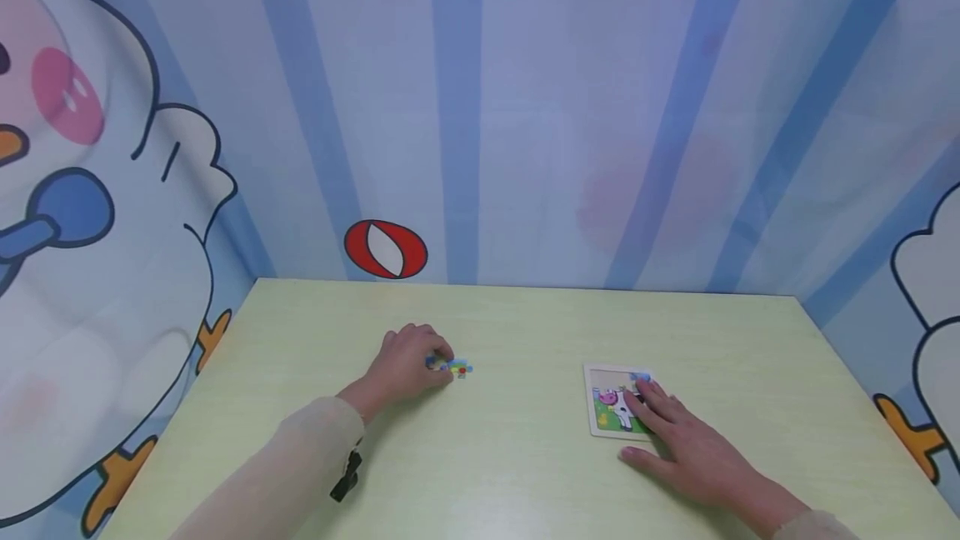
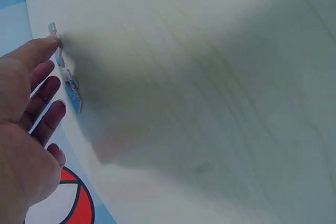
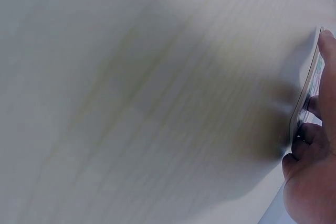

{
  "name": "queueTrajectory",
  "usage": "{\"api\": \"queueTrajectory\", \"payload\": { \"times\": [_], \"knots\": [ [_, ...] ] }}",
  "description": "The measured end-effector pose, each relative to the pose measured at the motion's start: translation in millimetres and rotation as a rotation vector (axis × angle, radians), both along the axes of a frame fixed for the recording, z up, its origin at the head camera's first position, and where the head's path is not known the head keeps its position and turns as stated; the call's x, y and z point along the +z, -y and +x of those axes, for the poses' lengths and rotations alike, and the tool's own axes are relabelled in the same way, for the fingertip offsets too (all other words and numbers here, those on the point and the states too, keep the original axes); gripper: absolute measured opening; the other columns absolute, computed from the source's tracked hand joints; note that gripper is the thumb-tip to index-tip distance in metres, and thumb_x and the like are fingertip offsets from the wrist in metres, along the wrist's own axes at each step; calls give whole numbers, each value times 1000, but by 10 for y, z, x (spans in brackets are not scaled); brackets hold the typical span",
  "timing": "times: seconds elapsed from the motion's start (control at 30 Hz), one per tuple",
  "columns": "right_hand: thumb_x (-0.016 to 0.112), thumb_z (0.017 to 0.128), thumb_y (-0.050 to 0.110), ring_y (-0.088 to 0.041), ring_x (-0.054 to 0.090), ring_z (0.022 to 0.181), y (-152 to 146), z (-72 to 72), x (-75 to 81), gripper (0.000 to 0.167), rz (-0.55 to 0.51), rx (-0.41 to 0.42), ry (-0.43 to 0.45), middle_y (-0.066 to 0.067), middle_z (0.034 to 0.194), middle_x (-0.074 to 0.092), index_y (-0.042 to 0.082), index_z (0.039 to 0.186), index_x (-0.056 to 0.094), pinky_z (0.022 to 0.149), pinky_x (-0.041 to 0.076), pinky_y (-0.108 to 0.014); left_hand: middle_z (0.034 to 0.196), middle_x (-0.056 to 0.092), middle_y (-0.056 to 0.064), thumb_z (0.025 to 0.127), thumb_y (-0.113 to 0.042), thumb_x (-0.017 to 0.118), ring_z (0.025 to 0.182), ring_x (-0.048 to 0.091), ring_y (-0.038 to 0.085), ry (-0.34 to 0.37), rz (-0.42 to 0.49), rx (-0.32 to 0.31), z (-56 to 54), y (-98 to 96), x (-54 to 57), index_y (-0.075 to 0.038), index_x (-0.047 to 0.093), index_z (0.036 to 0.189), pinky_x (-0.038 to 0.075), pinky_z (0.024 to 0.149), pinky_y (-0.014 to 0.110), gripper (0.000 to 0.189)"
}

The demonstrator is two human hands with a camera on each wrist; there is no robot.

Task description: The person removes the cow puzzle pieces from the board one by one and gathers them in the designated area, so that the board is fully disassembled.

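Pale wood-grain table [image 1: 517, 473] against a striped cartoon backdrop [image 1: 528, 107]. The framed cow jigsaw [image 1: 591, 408] lies beneath the right hand [image 1: 693, 448], fingers extended. Assembly appears partial: lower picture present, upper area seemingly unfilled. Loose puzzle pieces [image 1: 460, 368] lie at the left hand [image 1: 405, 363], fingers bent; a pinch cannot be confirmed.
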State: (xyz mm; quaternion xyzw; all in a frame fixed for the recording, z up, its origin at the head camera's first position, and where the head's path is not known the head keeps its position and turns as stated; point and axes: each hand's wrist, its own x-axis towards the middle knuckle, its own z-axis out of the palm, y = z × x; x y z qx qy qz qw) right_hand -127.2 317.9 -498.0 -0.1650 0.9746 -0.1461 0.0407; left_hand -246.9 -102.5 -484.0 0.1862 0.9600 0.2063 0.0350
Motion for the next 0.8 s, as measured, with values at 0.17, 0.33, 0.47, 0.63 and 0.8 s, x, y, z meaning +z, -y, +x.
{"api": "queueTrajectory", "payload": {
  "times": [0.17, 0.33, 0.47, 0.63, 0.8],
  "knots": [
    [60, 99, 71, -47, 33, 156, -8, -1, -21, 86, 3, 3, -11, -15, 173, 31, 16, 163, 45, 116, 39, -65, 111, 71, -2, 89, -28, 89, 108, 58, 23, 0, -6, -32, -33, -56, 48, -19, 81, 110, 43, 95, 48, 24],
    [60, 99, 70, -46, 32, 156, -13, 2, -20, 85, 5, 5, -19, -15, 173, 31, 16, 164, 45, 116, 39, -65, 113, 72, -1, 88, -28, 90, 111, 60, 24, 4, -3, -79, -96, -201, 81, -19, 81, 112, 43, 97, 49, 27],
    [61, 99, 69, -46, 33, 156, -15, 6, -23, 85, 6, 5, -25, -15, 173, 32, 16, 163, 45, 117, 39, -64, 115, 73, -1, 90, -29, 89, 114, 59, 25, 17, 10, -117, -135, -372, 114, -19, 81, 114, 43, 100, 50, 27],
    [60, 99, 70, -45, 33, 156, -22, 1, -35, 86, 10, -2, -19, -15, 173, 32, 16, 164, 45, 117, 39, -64, 117, 73, 0, 92, -28, 87, 115, 59, 26, 11, 33, -171, -150, -600, 169, -18, 81, 115, 42, 100, 51, 25],
    [60, 100, 69, -45, 32, 157, -29, -4, -47, 85, 16, 1, -29, -14, 173, 31, 16, 164, 44, 119, 37, -63, 117, 73, 1, 94, -28, 85, 114, 59, 25, 6, 35, -218, -147, -837, 230, -18, 81, 116, 41, 100, 50, 25]
  ]
}}
